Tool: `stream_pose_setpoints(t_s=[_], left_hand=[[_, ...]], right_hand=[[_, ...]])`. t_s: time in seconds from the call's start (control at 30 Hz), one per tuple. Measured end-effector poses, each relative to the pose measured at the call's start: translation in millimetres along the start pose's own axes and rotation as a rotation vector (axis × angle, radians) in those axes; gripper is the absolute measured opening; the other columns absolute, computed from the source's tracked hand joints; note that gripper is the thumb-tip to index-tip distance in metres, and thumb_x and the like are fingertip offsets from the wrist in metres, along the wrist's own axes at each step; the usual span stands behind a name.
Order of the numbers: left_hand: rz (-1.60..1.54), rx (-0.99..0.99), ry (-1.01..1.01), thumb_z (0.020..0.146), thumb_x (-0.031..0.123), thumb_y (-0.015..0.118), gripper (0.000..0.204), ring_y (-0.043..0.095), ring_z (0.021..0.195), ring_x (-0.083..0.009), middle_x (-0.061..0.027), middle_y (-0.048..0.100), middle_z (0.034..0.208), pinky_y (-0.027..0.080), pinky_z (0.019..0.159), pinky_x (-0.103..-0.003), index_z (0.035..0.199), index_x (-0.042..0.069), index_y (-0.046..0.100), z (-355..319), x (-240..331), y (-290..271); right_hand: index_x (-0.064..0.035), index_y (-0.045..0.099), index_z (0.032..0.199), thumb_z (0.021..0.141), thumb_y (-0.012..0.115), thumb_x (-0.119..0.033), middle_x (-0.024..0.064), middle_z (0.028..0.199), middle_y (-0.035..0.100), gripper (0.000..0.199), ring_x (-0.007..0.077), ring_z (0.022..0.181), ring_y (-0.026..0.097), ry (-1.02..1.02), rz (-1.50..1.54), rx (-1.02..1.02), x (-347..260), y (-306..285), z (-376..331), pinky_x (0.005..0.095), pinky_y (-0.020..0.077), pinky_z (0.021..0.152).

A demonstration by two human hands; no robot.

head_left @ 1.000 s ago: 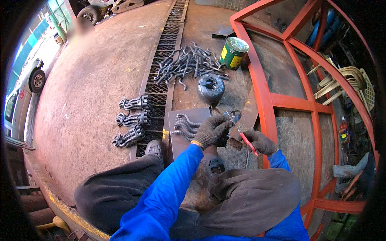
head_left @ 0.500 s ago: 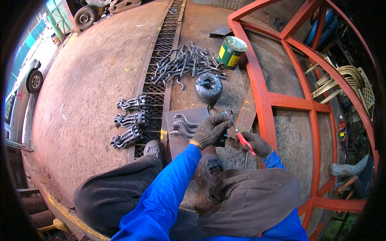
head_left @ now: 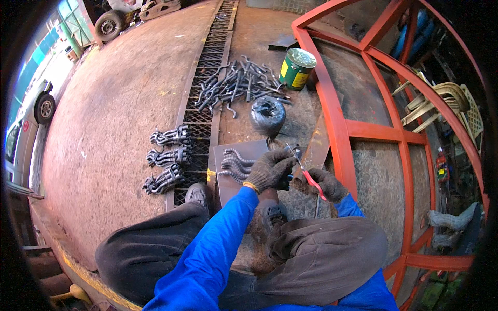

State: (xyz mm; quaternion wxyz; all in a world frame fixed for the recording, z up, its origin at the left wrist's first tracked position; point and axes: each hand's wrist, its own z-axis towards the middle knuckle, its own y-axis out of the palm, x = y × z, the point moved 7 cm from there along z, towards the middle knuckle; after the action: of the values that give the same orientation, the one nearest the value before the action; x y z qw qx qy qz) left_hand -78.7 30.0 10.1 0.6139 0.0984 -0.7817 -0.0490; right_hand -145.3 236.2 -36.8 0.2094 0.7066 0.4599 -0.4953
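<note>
My left hand [head_left: 272, 168], in a dark knit glove, is closed over a small dark piece next to the row of bent metal hooks [head_left: 236, 163] lying on a grey steel plate [head_left: 228, 189]. My right hand [head_left: 327, 184], also gloved, grips red-handled pliers [head_left: 307, 173] whose thin jaws point up and left toward the left hand. What the pliers bite on is hidden by the glove. Both sleeves are blue.
Three tied bundles of hooks [head_left: 167, 158] lie left of a floor grating [head_left: 205, 83]. A loose heap of hooks [head_left: 236, 83], a black wire coil [head_left: 267, 114] and a green-yellow tin [head_left: 295, 67] sit ahead. A red steel frame [head_left: 342, 124] runs along the right. Parked car [head_left: 31, 119] at left.
The hands and pliers stay together at the plate with only slight shifts; the view has tipped a little, moving everything slightly up.
</note>
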Motion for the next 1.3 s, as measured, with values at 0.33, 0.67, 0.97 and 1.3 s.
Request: stream_pose_setpoints(t_s=[0.33,0.67,0.97,1.3], left_hand=[[0.029,-0.030,-0.001,0.094,0.027,0.065,0.027,0.066,0.072,-0.0131,-0.0046,0.069,0.082,0.056,0.065,-0.030,0.107,0.003,0.071,2,2,2],[-0.214,-0.062,-0.004,0.092,0.026,0.070,0.028,0.066,0.076,-0.0118,-0.0034,0.070,0.086,0.055,0.070,-0.028,0.106,0.001,0.072,7,-21,-5],[0.380,0.101,0.431,0.091,0.024,0.069,0.025,0.063,0.085,-0.0159,-0.0051,0.068,0.098,0.050,0.077,-0.029,0.103,0.002,0.073,-3,6,-22],[0.208,0.323,0.110,0.092,0.029,0.070,0.032,0.063,0.079,-0.0130,-0.0073,0.071,0.089,0.051,0.072,-0.029,0.102,-0.001,0.073,-23,-13,-35]], right_hand=[[-0.0041,0.055,0.134,0.082,0.075,-0.035,0.0071,0.122,0.062,0.064,0.0149,0.101,0.058,-0.029,0.114,-0.021,20,-3,15,0.0300,0.0498,0.082],[-0.0056,0.049,0.139,0.086,0.075,-0.028,0.0094,0.129,0.057,0.063,0.0209,0.110,0.060,0.039,0.276,0.355,76,-4,-54,0.0359,0.0517,0.092],[-0.0053,0.048,0.139,0.082,0.078,-0.027,0.0127,0.134,0.054,0.068,0.0247,0.118,0.055,0.197,0.280,0.453,95,50,-112,0.0390,0.0456,0.101],[-0.0049,0.048,0.140,0.078,0.082,-0.025,0.0163,0.140,0.051,0.073,0.0290,0.128,0.050,-0.056,-0.142,0.398,-77,51,-53,0.0425,0.0388,0.110]])
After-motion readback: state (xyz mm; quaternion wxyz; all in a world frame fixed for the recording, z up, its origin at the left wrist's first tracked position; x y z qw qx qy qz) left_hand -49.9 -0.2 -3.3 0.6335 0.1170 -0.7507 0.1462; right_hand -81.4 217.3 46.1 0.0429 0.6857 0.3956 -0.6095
